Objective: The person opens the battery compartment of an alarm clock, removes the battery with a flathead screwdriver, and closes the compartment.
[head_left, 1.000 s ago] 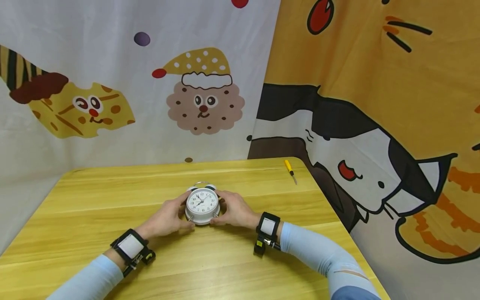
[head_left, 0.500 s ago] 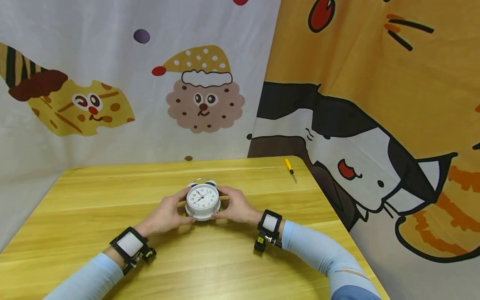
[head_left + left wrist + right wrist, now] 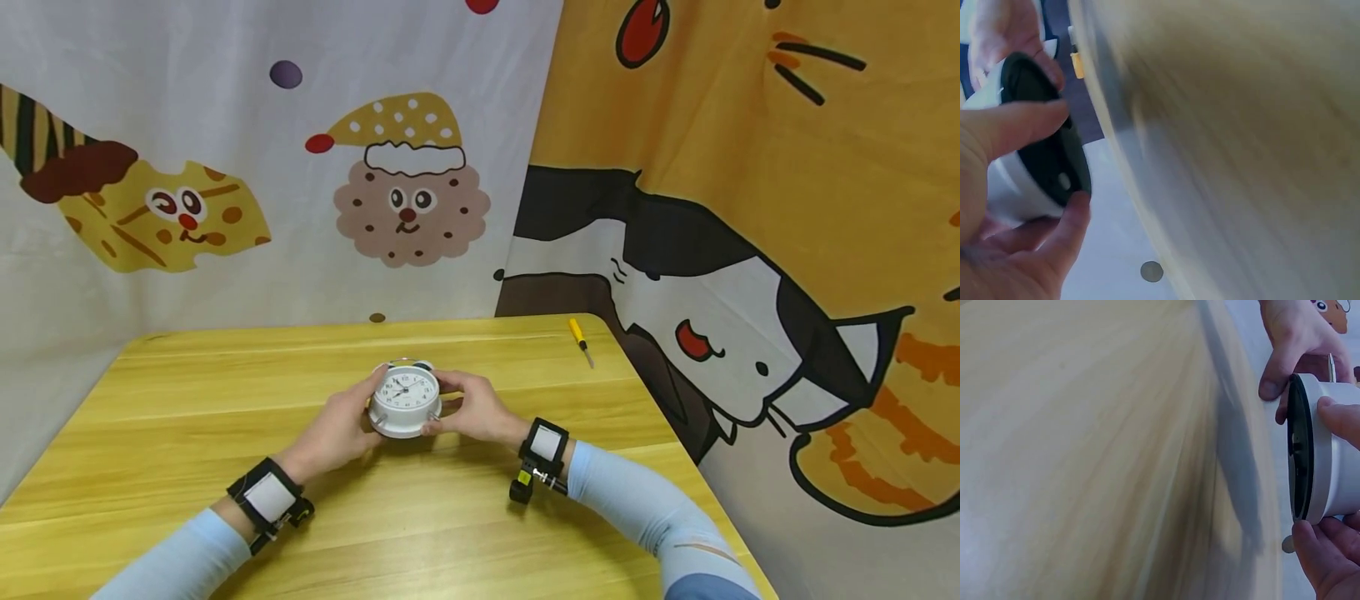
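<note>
Both hands hold a white twin-bell alarm clock [image 3: 406, 392] near the middle of the table, its dial tipped upward. My left hand [image 3: 337, 427] grips its left side. In the left wrist view that thumb [image 3: 1029, 122] lies across the clock's black back [image 3: 1054, 150], and a fingertip sits at the back's lower edge. On the right side, my right hand [image 3: 480, 410] grips the casing, its thumb [image 3: 1338, 415] on the white wall in the right wrist view. Both wrist views show the clock lifted off the tabletop. Much of the two bells is foreshortened in the head view.
A screwdriver with a yellow handle [image 3: 577, 332] lies at the table's far right corner. The wooden table [image 3: 420, 525] ends at a printed curtain [image 3: 225, 308] behind and to the right. Each wrist carries a strapped camera mount [image 3: 270, 498].
The clock has tilted back so its dial faces more upward, and it has shifted slightly away from me. The left thumb has gone from the front foot to behind the clock.
</note>
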{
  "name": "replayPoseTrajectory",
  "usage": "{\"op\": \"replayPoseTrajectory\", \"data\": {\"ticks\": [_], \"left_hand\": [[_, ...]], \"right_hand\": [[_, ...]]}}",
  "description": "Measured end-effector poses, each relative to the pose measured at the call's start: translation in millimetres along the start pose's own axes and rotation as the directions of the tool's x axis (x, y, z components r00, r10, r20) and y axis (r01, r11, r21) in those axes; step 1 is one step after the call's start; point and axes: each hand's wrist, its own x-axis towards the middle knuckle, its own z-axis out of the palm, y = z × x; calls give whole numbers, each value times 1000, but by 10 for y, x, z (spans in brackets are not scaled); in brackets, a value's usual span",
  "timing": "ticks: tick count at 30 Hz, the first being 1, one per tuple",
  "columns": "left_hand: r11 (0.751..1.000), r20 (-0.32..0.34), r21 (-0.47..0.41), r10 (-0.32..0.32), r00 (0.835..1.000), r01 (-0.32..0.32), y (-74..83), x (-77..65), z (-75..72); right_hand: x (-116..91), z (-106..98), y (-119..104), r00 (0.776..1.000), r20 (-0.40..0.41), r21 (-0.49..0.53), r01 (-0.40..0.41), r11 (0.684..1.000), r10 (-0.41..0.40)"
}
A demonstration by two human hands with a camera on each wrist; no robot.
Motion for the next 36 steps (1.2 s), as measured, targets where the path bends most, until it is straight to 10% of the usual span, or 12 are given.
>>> {"op": "replayPoseTrajectory", "data": {"ticks": [15,36], "left_hand": [[999,-251,-3,52,967,-54,40,-13,-10],[997,-290,-53,38,956,-56,112,-10,66]], "right_hand": [[-3,40,-82,970,-31,-171,233,957,-241],[3,103,-114,910,-192,-542,214,813,-367]]}}
